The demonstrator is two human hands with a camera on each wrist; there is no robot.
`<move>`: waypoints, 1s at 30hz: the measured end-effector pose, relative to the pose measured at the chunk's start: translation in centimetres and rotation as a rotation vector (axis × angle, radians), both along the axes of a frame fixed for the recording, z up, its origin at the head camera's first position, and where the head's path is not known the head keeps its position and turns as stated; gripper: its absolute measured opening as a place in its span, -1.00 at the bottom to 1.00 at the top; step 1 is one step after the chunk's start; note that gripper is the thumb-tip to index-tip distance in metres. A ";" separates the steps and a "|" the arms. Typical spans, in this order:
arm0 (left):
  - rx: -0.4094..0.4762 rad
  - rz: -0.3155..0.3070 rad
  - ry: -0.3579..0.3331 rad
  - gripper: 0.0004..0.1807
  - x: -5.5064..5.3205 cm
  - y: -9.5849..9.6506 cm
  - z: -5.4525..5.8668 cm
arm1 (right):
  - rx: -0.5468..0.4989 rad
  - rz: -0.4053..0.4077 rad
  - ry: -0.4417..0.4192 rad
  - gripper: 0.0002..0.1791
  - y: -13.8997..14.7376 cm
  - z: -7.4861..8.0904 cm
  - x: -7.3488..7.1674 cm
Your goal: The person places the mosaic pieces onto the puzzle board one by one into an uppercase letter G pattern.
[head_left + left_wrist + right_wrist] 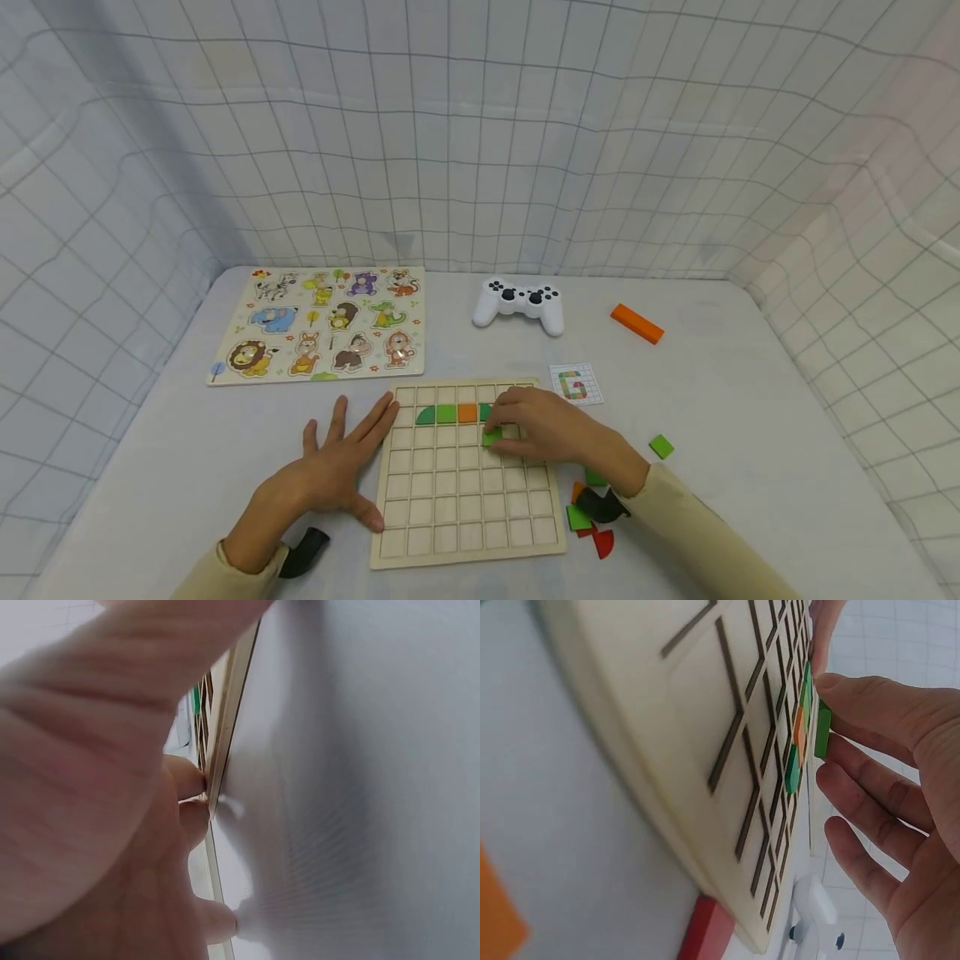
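Green square tile (491,437) is pinched in my right hand (543,423), between thumb and index finger, with the other fingers hanging loose. It's over the wooden grid board (446,483), roughly 1 o'clock from the middle, and from the right wrist view it looks lifted just off the surface. My left hand (333,475) is spread wide at the board's 9 o'clock edge, fingertips touching the frame.

Handling-wise, I'd guess this thing is light and stiff, probably painted wood or plastic, can't tell which. Faces look smooth, so maybe a bit slidey, but I doubt it'd break if dropped. IMO take it by two opposite edges, fingertips only, keeping the underside free so it can sit flat in a cell. Too hard a squeeze on a corner could make it twist or pop out.

Also watch the neighbors: the orange square (467,412) and dark green curved piece (426,415) sit in cells toward 12 and 11 o'clock, and a careless knuckle might bump them. A loose red piece (603,544) lies around 4 o'clock on the bench (720,508).
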State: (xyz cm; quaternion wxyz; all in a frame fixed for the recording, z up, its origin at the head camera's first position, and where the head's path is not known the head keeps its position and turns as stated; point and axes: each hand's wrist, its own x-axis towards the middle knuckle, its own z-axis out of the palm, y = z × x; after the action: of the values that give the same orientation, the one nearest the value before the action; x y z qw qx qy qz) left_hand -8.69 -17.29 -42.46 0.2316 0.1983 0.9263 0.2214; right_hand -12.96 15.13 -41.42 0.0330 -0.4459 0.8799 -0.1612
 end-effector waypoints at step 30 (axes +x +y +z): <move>-0.009 0.021 -0.011 0.67 -0.3 0.1 -0.1 | 0.081 -0.037 0.055 -0.87 -8.2 0.3 -0.9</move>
State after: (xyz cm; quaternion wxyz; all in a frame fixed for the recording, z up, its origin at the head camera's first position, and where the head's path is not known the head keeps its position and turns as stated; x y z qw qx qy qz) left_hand -9.01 -17.18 -42.58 0.2351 0.1862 0.9280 0.2209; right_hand -13.89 6.88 -41.08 0.0237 -0.4322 0.8943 -0.1137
